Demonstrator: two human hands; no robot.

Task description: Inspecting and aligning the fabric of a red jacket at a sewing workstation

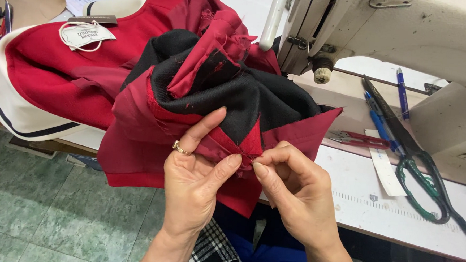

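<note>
A bunched garment of red, dark red and black fabric lies over the table's front edge. My left hand, with a gold ring, pinches a small red corner of the fabric between thumb and forefinger. My right hand pinches the same red corner from the right, fingertips meeting the left thumb at a frayed seam. Both hands hover in front of the table, over my lap.
A white sewing machine stands at the back right. Large green-handled scissors, red thread snips, blue pens and a paper strip lie on the white table. A tagged red-and-cream garment lies left.
</note>
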